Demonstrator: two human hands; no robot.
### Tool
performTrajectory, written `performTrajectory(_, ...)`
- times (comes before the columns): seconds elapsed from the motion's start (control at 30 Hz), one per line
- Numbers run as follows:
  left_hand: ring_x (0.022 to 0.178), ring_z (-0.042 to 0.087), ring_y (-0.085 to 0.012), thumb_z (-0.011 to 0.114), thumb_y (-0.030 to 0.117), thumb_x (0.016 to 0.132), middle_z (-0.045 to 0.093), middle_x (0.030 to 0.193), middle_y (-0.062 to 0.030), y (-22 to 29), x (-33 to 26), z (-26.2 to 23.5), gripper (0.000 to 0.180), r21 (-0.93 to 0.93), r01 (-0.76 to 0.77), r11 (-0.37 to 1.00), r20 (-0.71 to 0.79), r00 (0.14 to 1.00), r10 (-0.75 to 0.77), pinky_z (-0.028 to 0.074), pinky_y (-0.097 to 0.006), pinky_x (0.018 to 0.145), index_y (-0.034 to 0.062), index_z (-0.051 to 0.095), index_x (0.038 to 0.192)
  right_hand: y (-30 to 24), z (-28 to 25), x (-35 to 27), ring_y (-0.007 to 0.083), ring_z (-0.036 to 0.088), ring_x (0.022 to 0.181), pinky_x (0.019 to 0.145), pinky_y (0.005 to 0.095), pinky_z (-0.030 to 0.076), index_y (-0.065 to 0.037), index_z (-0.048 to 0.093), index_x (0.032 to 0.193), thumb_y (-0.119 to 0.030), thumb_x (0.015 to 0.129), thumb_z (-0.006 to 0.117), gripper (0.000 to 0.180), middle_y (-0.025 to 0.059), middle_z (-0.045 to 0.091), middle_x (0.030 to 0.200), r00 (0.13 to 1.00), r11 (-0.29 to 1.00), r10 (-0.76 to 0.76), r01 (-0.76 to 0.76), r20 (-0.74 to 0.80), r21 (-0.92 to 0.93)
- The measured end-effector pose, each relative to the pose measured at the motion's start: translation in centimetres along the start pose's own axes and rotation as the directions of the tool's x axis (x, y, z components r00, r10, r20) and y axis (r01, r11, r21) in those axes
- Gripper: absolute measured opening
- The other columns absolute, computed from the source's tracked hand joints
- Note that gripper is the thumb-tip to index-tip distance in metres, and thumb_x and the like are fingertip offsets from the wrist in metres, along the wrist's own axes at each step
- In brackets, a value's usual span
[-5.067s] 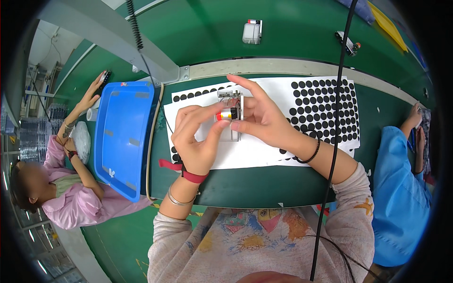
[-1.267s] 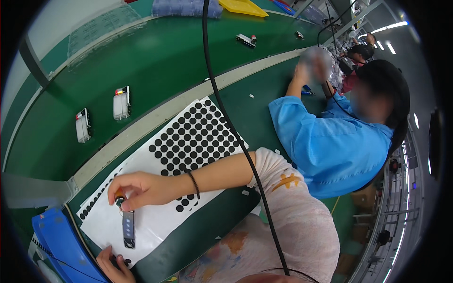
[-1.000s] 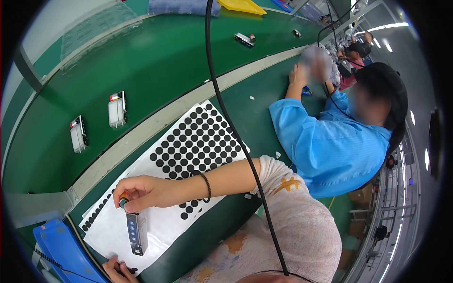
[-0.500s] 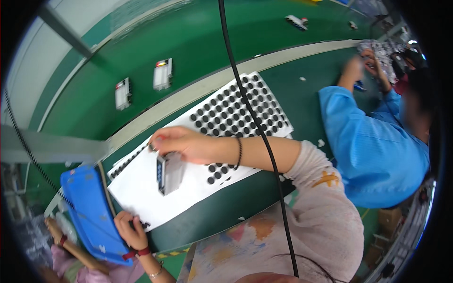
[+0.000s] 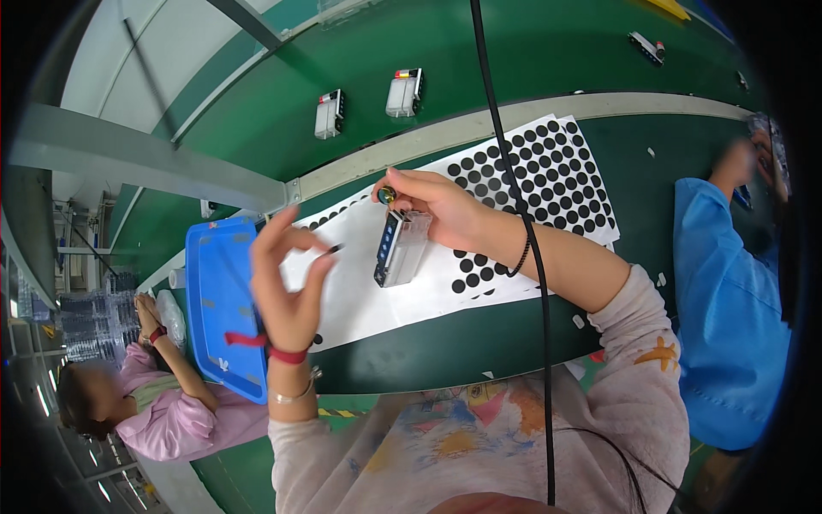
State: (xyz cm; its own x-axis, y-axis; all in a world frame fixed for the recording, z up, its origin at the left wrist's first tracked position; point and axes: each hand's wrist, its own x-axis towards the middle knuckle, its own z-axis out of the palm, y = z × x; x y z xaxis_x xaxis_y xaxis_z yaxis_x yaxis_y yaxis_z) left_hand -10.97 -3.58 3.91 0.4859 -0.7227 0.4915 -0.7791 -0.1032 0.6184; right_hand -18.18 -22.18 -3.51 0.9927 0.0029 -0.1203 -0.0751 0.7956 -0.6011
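My right hand (image 5: 441, 208) grips a small clear plastic case (image 5: 409, 257) with a dark, blue-dotted strip along one side. A dark round knob-like part (image 5: 387, 195) sits at its top, by my fingertips. The case is tilted above a white sheet (image 5: 355, 300). To its left, my raised left hand (image 5: 291, 295) pinches a small black sticker (image 5: 335, 248) between thumb and forefinger. Rows of black round stickers (image 5: 565, 171) cover the right part of the stacked sheets; the left part is mostly bare white.
A blue tray (image 5: 201, 300) stands left of the sheets. Similar clear cases (image 5: 329, 115) lie on the green surface beyond the pale rail (image 5: 445, 137). A black cable (image 5: 505, 154) hangs across the view. Co-workers sit at left in pink (image 5: 171, 420) and at right in blue (image 5: 728, 317).
My left hand has risen from the sheet's lower left corner and now pinches a black sticker near the case. My right hand still holds the case. The whole view has shifted.
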Motion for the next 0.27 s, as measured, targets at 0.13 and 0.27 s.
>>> performTrajectory(0.13, 0.076, 0.055, -0.0142, 0.063, -0.003, 0.072, 0.057, 0.076, -0.0050, -0.5, 3.1, 3.6, 0.059, 0.021, -0.060, 0.998, 0.100, 0.993, 0.058, 0.043, -0.029, 0.078, 0.0001, 0.038, 0.126, 0.2, -0.2, -0.2, 0.0060, 0.046, 0.074, 0.072, 0.0252, 0.040, -0.010, 0.059, 0.087, -0.034, 0.089, 0.051, 0.025, -0.0045, 0.051, 0.077, 1.000, 1.000, 0.010, -0.010, -0.022, -0.016)
performTrajectory(0.27, 0.075, 0.056, -0.0154, 0.063, -0.003, 0.074, 0.058, 0.076, -0.0047, -1.4, 3.3, 5.0, 0.059, 0.088, -0.065, 0.994, 0.128, 0.990, 0.054, 0.044, -0.029, 0.079, 0.0028, 0.037, 0.127, 0.8, -1.4, -0.3, 0.0059, 0.046, 0.074, 0.071, 0.0252, 0.040, -0.009, 0.059, 0.088, -0.034, 0.089, 0.052, 0.026, -0.0050, 0.050, 0.078, 1.000, 1.000, -0.012, 0.012, 0.001, -0.001)
